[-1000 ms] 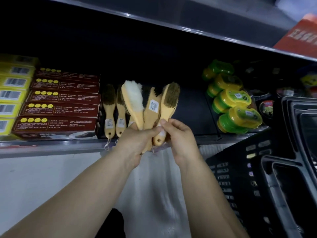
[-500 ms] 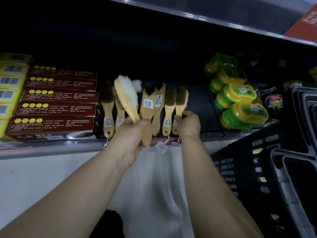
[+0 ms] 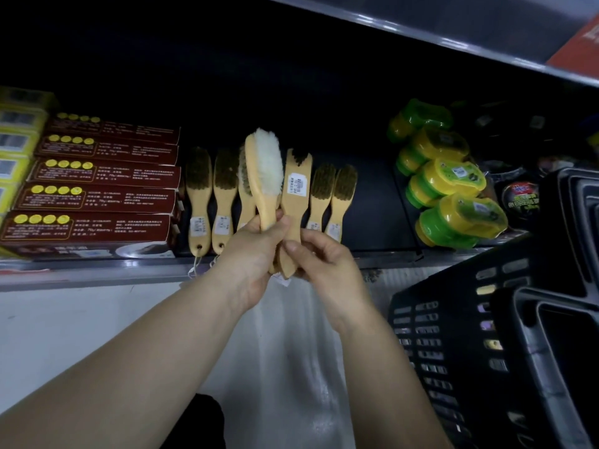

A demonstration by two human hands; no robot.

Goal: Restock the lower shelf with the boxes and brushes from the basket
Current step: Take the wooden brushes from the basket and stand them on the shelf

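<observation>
My left hand (image 3: 251, 257) grips the handles of a small bunch of wooden brushes, the front one a white-bristled brush (image 3: 264, 171). My right hand (image 3: 319, 259) pinches the handle of a dark-bristled brush with a barcode label (image 3: 296, 202), which stands in the same bunch. Both hands are just in front of the lower shelf edge (image 3: 97, 270). On the shelf lie two brushes (image 3: 210, 202) to the left of the bunch and two brushes (image 3: 334, 199) to its right. A stack of dark red boxes (image 3: 97, 186) fills the shelf's left part. The black basket (image 3: 486, 335) stands at the lower right.
Yellow boxes (image 3: 14, 157) are stacked at the far left. Green and yellow plastic tubs (image 3: 450, 179) sit in a row on the shelf's right side, with round tins (image 3: 520, 197) behind them. The upper shelf's edge (image 3: 421, 34) runs overhead. A pale floor lies below.
My right hand left two brushes on the shelf at the right and came back to the bunch, closing on the labelled brush. My left hand has kept hold of its bunch.
</observation>
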